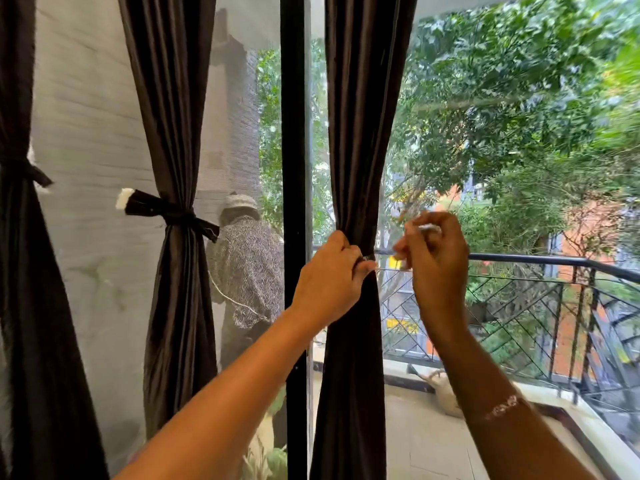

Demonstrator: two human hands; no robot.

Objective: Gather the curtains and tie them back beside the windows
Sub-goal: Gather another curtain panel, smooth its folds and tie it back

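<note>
The pale tiled balcony floor [426, 445] bears a whitish object [445, 393] near the railing [519, 261].

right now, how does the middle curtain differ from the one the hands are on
The middle curtain is cinched by a knotted dark tieback and nobody touches it. The right curtain is held gathered only by the left hand, while the right hand pinches a pale tie, not yet knotted. The middle curtain hangs before a mesh screen; the right curtain has no mesh behind it. Both are dark brown and gathered at the waist.
</note>
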